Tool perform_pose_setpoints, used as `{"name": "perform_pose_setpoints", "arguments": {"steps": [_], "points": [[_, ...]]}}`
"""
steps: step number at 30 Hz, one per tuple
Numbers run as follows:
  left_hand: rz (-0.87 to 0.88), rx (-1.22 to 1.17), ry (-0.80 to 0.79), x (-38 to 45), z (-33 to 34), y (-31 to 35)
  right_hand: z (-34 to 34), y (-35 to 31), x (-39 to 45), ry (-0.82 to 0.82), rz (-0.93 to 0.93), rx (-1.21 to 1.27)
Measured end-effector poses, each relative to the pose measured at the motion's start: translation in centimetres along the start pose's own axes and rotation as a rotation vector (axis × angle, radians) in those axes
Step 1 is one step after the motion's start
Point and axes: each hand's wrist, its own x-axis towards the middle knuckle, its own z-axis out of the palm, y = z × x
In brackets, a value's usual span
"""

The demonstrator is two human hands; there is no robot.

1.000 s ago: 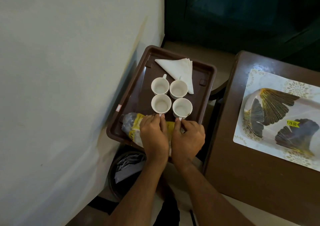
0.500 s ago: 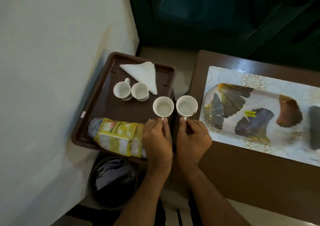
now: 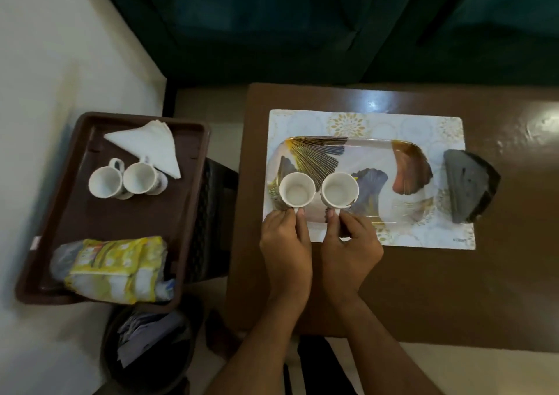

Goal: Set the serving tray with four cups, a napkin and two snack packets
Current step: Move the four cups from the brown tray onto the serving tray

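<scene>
- The serving tray [image 3: 402,152], glossy with a gold and dark leaf pattern, lies on a pale patterned placemat [image 3: 423,234] on the brown table [image 3: 453,288], right of centre in the frame.
- Two white cups are over the tray's left part: the left cup [image 3: 297,193] and the right cup [image 3: 339,190], side by side and close together, both empty inside. Whether they rest on the tray or are just above it cannot be told.
- The left hand [image 3: 287,252] is pinched closed on the left cup's handle with thumb and fingertips.
- The right hand [image 3: 349,251] grips the right cup's handle the same way.
- A dark grey wedge-shaped object [image 3: 469,188] sits at the placemat's right edge.
- At the left of the frame a brown tray [image 3: 127,216] carries two more white cups [image 3: 127,178] touching each other, a folded white napkin [image 3: 148,146] at its upper end, and yellow snack packets [image 3: 115,269] at its lower end.
- Below the brown tray, at the lower left, is a dark bin [image 3: 148,346] with crumpled paper in it.
</scene>
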Motion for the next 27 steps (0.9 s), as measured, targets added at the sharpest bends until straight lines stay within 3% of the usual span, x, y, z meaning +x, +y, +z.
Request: {"name": "perform_pose_setpoints", "arguments": {"steps": [11,27], "points": [[0.012,-0.004,-0.069,-1.6,6.1,2.5,-2.6,5.2,3.9,0.031,0.045,-0.079],[-0.005,0.007,-0.059,-2.6,7.8,2.1,-3.1,6.5,4.8,-0.008,0.025,-0.062]]}}
